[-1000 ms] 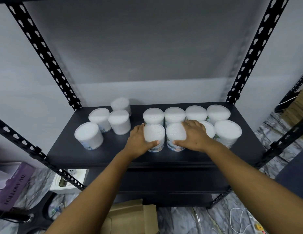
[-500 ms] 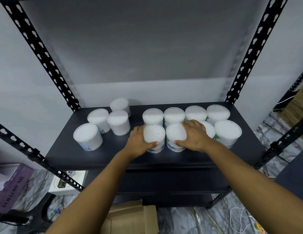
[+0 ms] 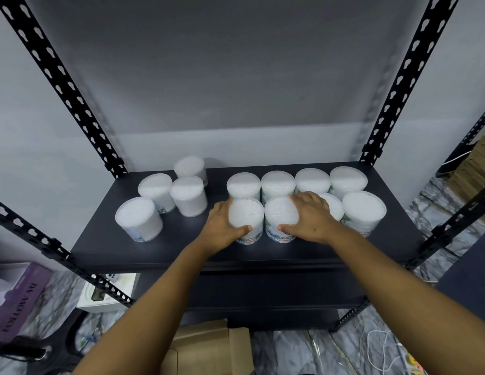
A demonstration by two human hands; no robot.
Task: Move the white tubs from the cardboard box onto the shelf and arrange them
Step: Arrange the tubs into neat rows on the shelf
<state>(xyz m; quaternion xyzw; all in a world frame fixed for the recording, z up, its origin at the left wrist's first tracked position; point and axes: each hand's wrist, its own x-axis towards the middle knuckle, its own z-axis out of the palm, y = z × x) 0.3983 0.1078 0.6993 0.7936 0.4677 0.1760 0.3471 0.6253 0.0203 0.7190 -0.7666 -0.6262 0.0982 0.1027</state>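
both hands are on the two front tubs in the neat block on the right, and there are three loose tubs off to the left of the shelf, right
Not quite: the head view shows four loose tubs on the left, not three. The rest holds: the left hand and right hand rest on the two front tubs of the neat block on the shelf.

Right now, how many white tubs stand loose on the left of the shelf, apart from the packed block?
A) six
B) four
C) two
B: four loose tubs sit left on the shelf, apart from the block the hands press.
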